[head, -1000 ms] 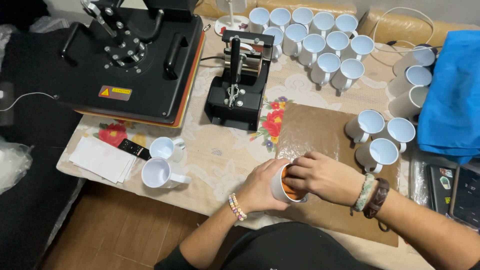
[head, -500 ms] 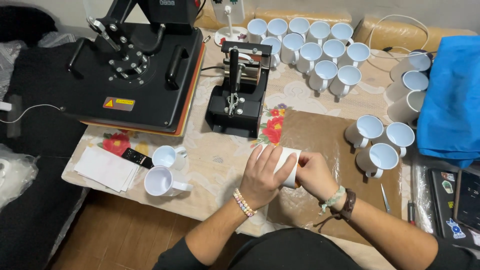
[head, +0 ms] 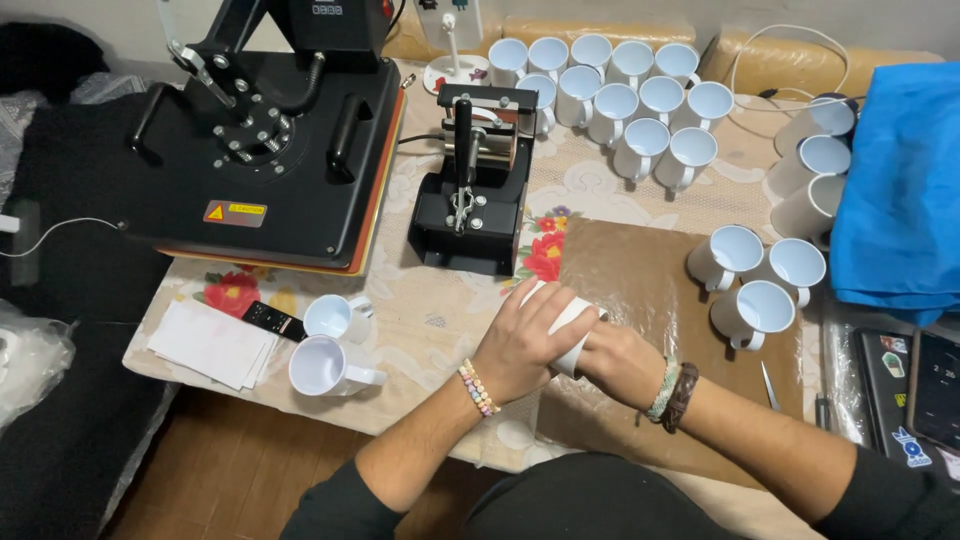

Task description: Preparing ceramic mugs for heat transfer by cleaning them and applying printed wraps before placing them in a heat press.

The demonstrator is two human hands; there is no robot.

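A white mug lies on its side over the brown paper sheet near the table's front edge. My left hand wraps over the top of it, and a beaded bracelet circles that wrist. My right hand grips the same mug from the right side, with woven bracelets on the wrist. Most of the mug is hidden under my fingers.
A small black mug press stands just behind my hands, and a large black heat press sits at the left. Several white mugs cluster at the back, three at the right, two by white papers. Blue cloth at far right.
The mug went from upright, with its orange inside showing, to lying on its side. My hands shifted slightly left and now both wrap around it.
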